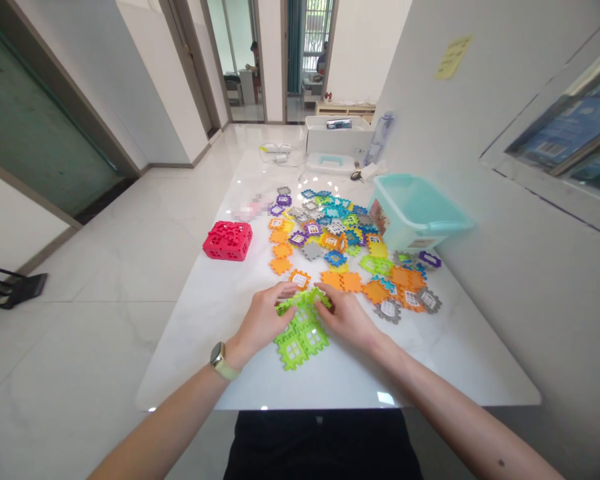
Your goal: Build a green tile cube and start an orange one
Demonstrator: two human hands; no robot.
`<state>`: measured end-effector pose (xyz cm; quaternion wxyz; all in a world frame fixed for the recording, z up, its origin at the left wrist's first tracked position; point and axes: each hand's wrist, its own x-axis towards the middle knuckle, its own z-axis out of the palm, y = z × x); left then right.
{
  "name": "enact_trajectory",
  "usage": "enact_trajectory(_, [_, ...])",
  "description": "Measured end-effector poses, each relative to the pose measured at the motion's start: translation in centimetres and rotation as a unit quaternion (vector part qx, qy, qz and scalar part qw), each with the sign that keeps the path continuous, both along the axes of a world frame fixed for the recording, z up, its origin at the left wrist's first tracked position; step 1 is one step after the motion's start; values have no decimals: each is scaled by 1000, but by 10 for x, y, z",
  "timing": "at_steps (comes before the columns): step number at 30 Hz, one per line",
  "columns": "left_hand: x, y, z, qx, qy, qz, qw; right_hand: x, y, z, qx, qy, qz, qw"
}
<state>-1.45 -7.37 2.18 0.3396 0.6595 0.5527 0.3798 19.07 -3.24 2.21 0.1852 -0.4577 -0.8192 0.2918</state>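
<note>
Several lime-green interlocking tiles with window cut-outs [303, 339] are joined into one panel on the white table in front of me. Its far edge stands raised between my hands. My left hand [270, 310] grips that edge from the left, thumb on the near side and fingers behind. From the right, my right hand [347, 313] pinches the other end of the same edge. Just beyond my fingers lies an orange window tile [300, 279]. The fingertips behind the raised edge are partly hidden.
Loose coloured tiles [335, 228] spread across the table's middle and right. A red box built of tiles [228, 241] sits at left. An aqua plastic bin [420, 212] stands at right by the wall. A white box [337, 139] and keys [356, 172] are farther back.
</note>
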Motion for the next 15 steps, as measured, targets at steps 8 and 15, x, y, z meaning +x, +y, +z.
enact_trajectory(8, [-13,-41,-4,16,78,67,995,-3,-1,7,13,-25,15,999])
enact_trajectory(15, [-8,-53,-2,11,124,-25,992,-7,-1,7,1,-33,17,999])
